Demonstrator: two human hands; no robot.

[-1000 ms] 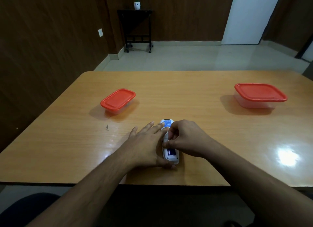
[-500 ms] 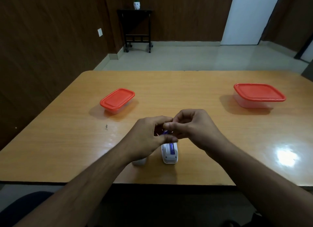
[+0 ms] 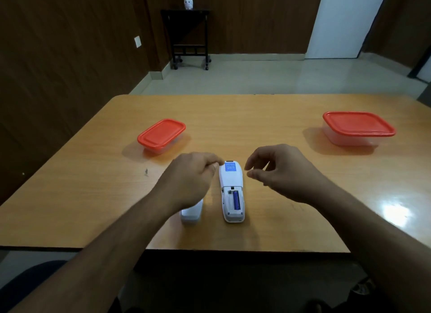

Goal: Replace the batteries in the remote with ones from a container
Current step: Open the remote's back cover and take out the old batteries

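Note:
The white remote (image 3: 231,181) lies face down in the middle of the table (image 3: 256,123) with its battery compartment uncovered. One blue battery (image 3: 236,199) sits in the right slot, and the left slot is empty. The white battery cover (image 3: 191,214) lies just left of the remote, partly under my left wrist. My left hand (image 3: 189,182) hovers left of the remote with its fingers closed around a battery that they hide. To the right of the remote, my right hand (image 3: 283,172) is empty, fingers curled apart.
A small clear container with a red lid (image 3: 161,135) stands at the left of the table. A larger one (image 3: 358,128) stands at the far right. Both lids are on. The near table edge runs just below the remote.
My hands had met over the remote, pinching a blue battery lifted from it. They have since parted: the left closed and moved left, the right opened and moved right.

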